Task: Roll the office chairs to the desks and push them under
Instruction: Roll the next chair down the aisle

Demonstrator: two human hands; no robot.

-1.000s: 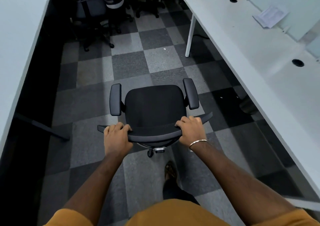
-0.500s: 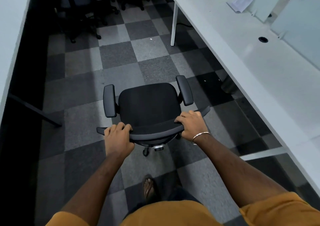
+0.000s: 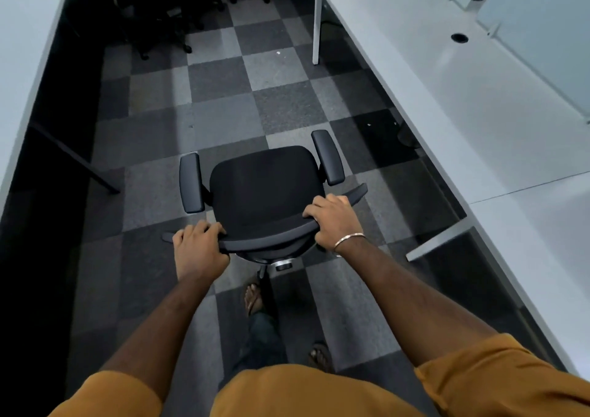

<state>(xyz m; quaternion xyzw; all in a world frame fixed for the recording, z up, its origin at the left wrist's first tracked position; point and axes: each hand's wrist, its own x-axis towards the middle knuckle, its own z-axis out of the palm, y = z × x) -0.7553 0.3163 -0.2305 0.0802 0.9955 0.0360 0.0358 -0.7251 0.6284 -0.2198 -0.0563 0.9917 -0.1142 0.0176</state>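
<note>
Both hands grip black office chair (image 3: pixel 265 190) backrest top: left hand (image 3: pixel 199 250), right hand (image 3: pixel 335 222). Chair on checkered carpet (image 3: pixel 223 110) aisle, white counter (image 3: pixel 447 97) to right.

Dim cool light, wide-angle edge bending, soft detail

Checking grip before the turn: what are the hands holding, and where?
Both hold the black mesh office chair by its backrest's top edge: left hand near the left end, right hand near the right.
</note>
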